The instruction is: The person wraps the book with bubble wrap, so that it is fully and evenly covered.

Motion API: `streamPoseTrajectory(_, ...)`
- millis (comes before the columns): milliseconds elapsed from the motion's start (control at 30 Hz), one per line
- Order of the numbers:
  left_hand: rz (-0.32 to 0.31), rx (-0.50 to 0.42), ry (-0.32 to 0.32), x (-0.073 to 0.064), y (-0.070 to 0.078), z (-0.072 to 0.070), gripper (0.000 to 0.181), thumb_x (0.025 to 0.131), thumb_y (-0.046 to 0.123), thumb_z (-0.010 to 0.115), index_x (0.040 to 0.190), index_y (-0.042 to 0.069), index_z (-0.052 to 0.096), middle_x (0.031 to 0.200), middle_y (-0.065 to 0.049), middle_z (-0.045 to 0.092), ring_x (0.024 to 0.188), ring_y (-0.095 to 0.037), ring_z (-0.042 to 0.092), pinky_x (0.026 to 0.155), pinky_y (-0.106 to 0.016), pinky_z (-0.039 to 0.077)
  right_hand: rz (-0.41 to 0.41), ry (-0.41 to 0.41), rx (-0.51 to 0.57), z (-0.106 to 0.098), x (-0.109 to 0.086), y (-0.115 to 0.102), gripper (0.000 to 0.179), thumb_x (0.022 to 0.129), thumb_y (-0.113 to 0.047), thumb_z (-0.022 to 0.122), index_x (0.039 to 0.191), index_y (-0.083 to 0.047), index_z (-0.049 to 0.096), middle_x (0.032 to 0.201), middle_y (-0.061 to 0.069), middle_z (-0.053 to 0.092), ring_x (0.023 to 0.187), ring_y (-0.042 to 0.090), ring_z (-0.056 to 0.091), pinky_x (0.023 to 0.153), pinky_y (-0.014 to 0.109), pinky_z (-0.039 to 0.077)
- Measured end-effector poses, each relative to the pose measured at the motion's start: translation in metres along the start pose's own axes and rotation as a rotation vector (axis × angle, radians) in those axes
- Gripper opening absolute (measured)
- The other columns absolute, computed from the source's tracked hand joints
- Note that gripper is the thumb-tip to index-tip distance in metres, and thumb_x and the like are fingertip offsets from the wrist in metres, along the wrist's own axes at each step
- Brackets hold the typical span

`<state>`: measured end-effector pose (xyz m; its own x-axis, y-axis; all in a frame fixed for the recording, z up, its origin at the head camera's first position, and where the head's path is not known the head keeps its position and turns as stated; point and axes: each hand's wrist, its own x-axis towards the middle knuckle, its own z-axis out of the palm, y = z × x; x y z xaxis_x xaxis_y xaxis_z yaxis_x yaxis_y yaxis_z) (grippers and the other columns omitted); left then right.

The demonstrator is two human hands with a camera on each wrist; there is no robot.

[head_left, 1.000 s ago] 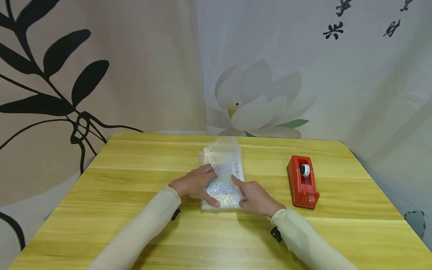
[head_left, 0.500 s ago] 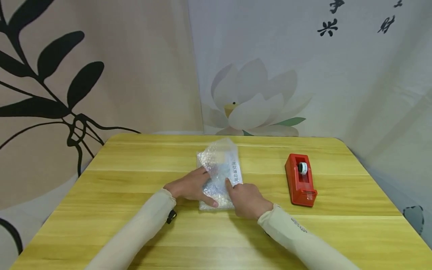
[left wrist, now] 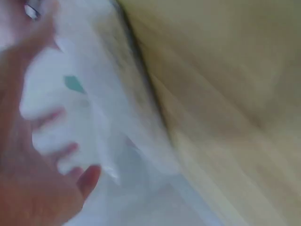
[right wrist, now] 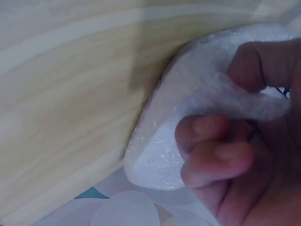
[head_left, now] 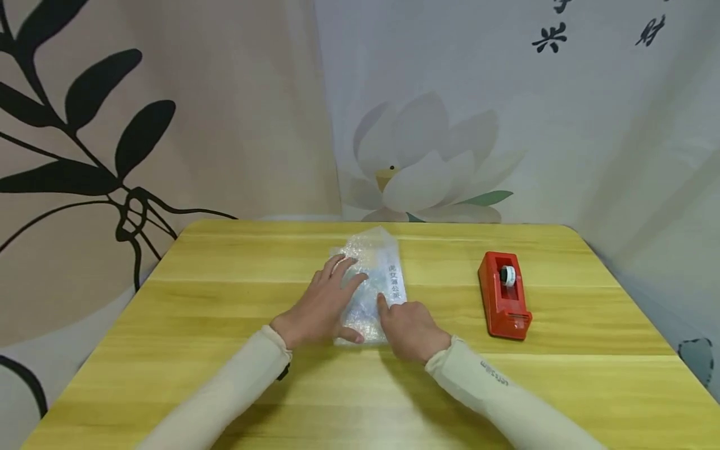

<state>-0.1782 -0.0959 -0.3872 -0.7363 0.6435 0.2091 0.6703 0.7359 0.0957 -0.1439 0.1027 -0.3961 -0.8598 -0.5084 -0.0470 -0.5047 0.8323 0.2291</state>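
A flat, book-like item with printed characters down its right side lies under clear bubble wrap [head_left: 368, 256] in the middle of the table. My left hand [head_left: 317, 309] is over the package's left side, its fingers spread and thumb pointing right near the lower edge. The left wrist view is blurred, so contact there is unclear. At the lower right of the package, my right hand [head_left: 413, 328] holds an edge of the wrap, its index finger reaching onto the top. In the right wrist view a fold of the wrap [right wrist: 225, 96] runs between thumb and curled fingers.
On the right side of the wooden table [head_left: 225, 269] stands a red tape dispenser [head_left: 504, 297] with a small white-cored roll. A printed cloth backdrop [head_left: 253, 125] hangs just behind the table's far edge.
My left hand has risen from the package's left side, fingers now more spread and reaching farther up. The right hand has shifted slightly left with the wrap's edge. The tape dispenser stays put.
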Motion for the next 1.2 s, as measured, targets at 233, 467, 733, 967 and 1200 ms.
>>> streamPoseTrajectory(233, 0.049, -0.172, -0.310, 0.010, -0.021, 0.005, 0.102, 0.079, 0.067, 0.072, 0.159, 0.020, 0.031, 0.170, -0.006, 0.017, 0.158, -0.035, 0.010, 0.122, -0.063, 0.023, -0.021, 0.050, -0.014, 0.002, -0.004, 0.003, 0.066, 0.081, -0.016, 0.076, 0.142, 0.000, 0.053, 0.070, 0.002, 0.063, 0.049, 0.009, 0.045, 0.040, 0.025, 0.040)
streamPoseTrajectory(467, 0.010, -0.234, -0.335, 0.009, -0.028, 0.012, 0.102, 0.080, 0.071, 0.068, 0.160, 0.023, 0.027, 0.171, -0.001, 0.013, 0.159, -0.032, 0.011, 0.127, -0.055, 0.019, 0.010, -0.055, 0.173, 0.001, -0.007, 0.010, 0.075, 0.082, -0.011, 0.075, 0.149, 0.002, 0.043, 0.104, 0.010, 0.072, 0.066, 0.015, 0.061, 0.052, 0.029, 0.051)
streamPoseTrajectory(733, -0.020, -0.293, -0.348, 0.005, -0.030, 0.014, 0.102, 0.080, 0.070, 0.069, 0.160, 0.025, 0.025, 0.171, 0.000, 0.012, 0.159, -0.032, 0.010, 0.126, -0.058, 0.019, -0.038, -0.177, 0.487, -0.011, -0.028, 0.034, 0.070, 0.093, -0.018, 0.069, 0.153, 0.001, 0.038, 0.140, 0.024, 0.058, 0.120, 0.032, 0.063, 0.104, 0.046, 0.052)
streamPoseTrajectory(967, -0.023, -0.295, -0.387, 0.006, -0.030, 0.013, 0.101, 0.082, 0.068, 0.070, 0.161, 0.026, 0.023, 0.172, 0.001, 0.007, 0.159, -0.030, 0.004, 0.127, -0.057, 0.017, -0.085, -0.166, 0.617, -0.019, -0.063, 0.052, 0.066, 0.092, -0.021, 0.072, 0.150, -0.002, 0.045, 0.090, -0.001, 0.061, 0.078, 0.007, 0.053, 0.076, 0.029, 0.051)
streamPoseTrajectory(1200, -0.013, -0.296, -0.402, 0.010, -0.030, 0.013, 0.102, 0.082, 0.066, 0.070, 0.161, 0.023, 0.021, 0.172, -0.002, 0.005, 0.159, -0.033, 0.000, 0.127, -0.059, 0.015, -0.185, -0.164, 0.941, -0.010, -0.111, 0.083, 0.044, 0.099, -0.024, 0.064, 0.137, -0.003, 0.057, 0.088, -0.016, 0.061, 0.075, -0.005, 0.054, 0.065, 0.019, 0.050)
